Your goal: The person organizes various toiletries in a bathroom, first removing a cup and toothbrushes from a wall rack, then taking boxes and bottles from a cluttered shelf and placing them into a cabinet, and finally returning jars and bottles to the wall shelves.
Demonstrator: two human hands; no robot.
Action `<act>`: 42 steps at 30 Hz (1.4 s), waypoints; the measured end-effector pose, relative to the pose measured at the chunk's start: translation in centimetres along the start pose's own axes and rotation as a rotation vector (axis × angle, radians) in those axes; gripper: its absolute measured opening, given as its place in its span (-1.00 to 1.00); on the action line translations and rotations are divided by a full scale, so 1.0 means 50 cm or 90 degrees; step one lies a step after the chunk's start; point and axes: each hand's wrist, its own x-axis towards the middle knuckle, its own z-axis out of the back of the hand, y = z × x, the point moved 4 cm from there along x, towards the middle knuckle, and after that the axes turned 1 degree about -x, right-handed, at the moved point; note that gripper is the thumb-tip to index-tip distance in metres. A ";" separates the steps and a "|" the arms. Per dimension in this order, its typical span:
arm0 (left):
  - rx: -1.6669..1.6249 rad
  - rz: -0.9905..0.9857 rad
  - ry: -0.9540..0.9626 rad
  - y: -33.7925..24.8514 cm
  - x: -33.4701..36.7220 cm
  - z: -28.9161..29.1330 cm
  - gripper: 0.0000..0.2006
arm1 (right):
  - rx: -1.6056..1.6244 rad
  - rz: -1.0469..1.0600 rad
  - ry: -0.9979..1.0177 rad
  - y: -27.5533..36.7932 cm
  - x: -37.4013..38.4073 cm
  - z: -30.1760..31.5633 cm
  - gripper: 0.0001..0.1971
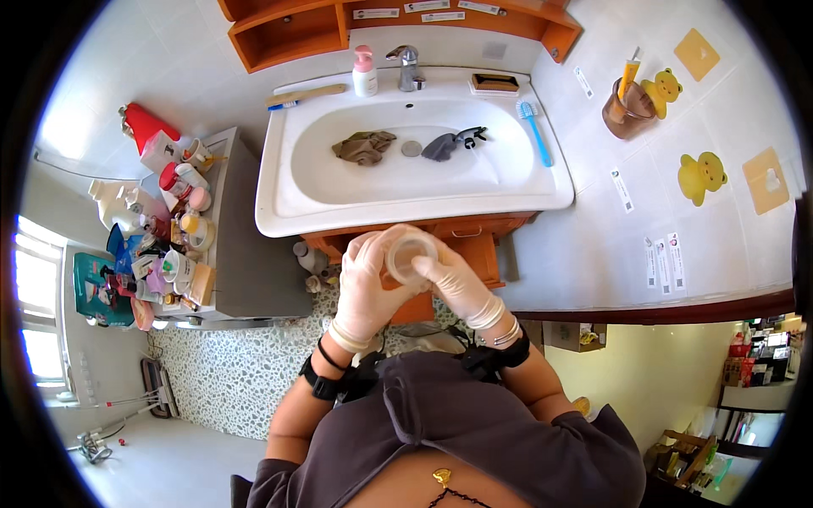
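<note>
Both my hands wear pale translucent gloves and are raised in front of the sink's near edge. Between them is a small round translucent cup [412, 257], its circular rim facing up. The fingers of my left hand [364, 284] wrap round its left side. On the other side, my right hand [461, 284] grips it, with the thumb at the rim. Whether anything lies inside the cup I cannot tell. Beyond the hands, in the white sink [339, 196], lie a crumpled brown cloth [366, 148] and a dark grey cloth piece [442, 146] with black straps.
Around the sink's rim are a pink-topped pump bottle [364, 74], a chrome faucet [408, 68], a wooden-handled brush [306, 96], a blue brush [534, 135] and a scrubbing brush [494, 83]. A grey washing machine [254, 245] crowded with bottles stands left. A brown cup [628, 110] hangs on the right wall.
</note>
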 end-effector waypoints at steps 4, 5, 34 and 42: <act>-0.013 0.030 0.075 0.000 -0.033 -0.011 -0.29 | 0.072 -0.083 0.003 -0.074 -0.019 0.038 -0.50; -0.038 0.051 0.096 0.003 -0.040 -0.015 -0.31 | 0.088 -0.104 0.024 -0.085 -0.023 0.044 -0.42; -0.420 0.529 0.203 0.127 -0.105 -0.170 -0.52 | 0.156 -0.142 -0.422 -0.335 -0.320 0.450 -0.63; -0.344 0.528 0.410 0.052 -0.102 -0.301 -0.58 | -0.121 -0.096 -0.955 -0.454 -0.792 0.696 -0.67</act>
